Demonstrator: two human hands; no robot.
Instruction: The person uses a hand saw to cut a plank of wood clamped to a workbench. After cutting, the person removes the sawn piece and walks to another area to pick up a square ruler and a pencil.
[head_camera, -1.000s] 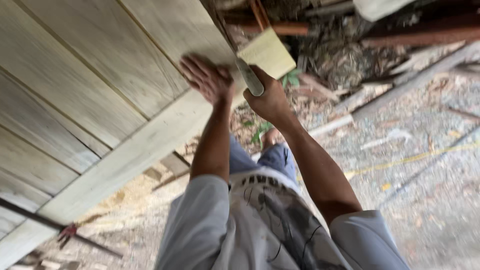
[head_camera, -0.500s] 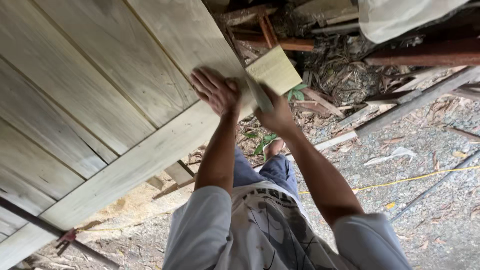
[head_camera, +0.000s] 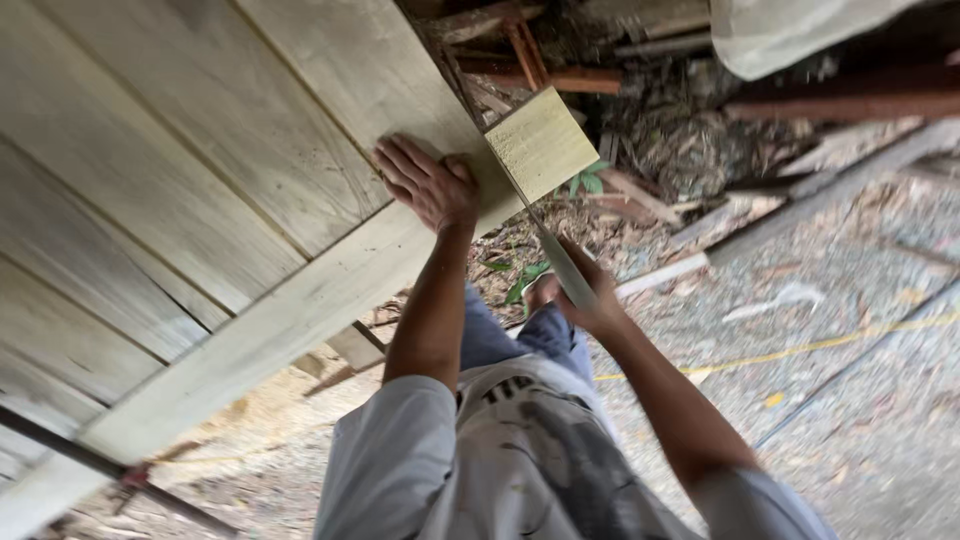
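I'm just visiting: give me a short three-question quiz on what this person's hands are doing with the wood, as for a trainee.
1. True or false: the left hand lies flat on the plank.
2. The right hand grips: A a hammer, B a handsaw, C a brush?
3. Which part of the plank juts past the saw blade?

Key
1. True.
2. B.
3. The short end piece.

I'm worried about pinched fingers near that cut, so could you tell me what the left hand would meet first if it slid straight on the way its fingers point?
The left hand lies flat on the pale plank, fingers pointing toward the wider boards beyond. It would probably cross onto those first, away from the saw.
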